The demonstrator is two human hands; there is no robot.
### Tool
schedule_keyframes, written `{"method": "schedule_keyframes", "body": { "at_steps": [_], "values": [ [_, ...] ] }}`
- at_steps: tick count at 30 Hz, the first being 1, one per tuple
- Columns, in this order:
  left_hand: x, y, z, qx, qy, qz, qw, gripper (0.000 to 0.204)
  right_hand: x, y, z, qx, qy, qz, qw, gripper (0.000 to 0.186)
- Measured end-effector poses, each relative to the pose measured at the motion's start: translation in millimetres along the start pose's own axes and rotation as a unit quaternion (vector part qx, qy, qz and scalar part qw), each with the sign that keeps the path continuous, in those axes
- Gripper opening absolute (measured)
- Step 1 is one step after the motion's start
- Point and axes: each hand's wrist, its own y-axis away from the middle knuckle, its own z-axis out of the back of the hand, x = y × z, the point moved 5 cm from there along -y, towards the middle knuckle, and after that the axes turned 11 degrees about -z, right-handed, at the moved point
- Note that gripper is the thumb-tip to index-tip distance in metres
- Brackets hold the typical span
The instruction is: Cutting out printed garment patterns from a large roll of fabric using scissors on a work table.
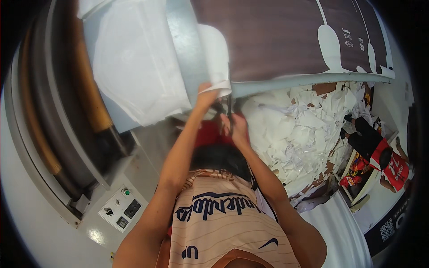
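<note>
A large dark-brown printed sheet (272,40) with white drop shapes lies on a pale blue-grey table (181,27). My left hand (205,96) pinches the near end of a white strip (214,53) along the sheet's left edge, where the material curls up. Just below and to the right, my right hand (234,125) is closed around the handles of a pair of scissors (229,105). Their dark blades point away from me, beside the strip's curled end. Slight blur hides how far the blades are apart.
Left of the strip lies a translucent white sheet (138,67). Long rollers (91,89) and a control panel (120,209) stand at the left. A heap of white scraps (299,129) fills the floor at the right. Beyond it is a person in a red shirt (389,163).
</note>
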Motion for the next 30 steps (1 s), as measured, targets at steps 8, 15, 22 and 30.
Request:
{"method": "schedule_keyframes", "body": {
  "at_steps": [8,15,22,30],
  "values": [
    [-6,1,-4,0.029,-0.002,0.04,0.999,0.021,30,-25,9,0.003,-0.044,0.041,0.998,0.034],
    [-21,2,11,0.018,-0.003,0.068,0.997,0.029,82,-53,23,0.027,0.095,0.025,0.995,0.029],
    [-10,-5,26,0.044,0.002,0.079,0.996,0.03,88,-34,13,0.051,0.07,0.0,0.996,0.032],
    [-63,-77,45,-0.105,-0.103,-0.058,0.987,0.034,93,-40,-7,0.028,0.072,0.011,0.997,0.039]
  ]
}}
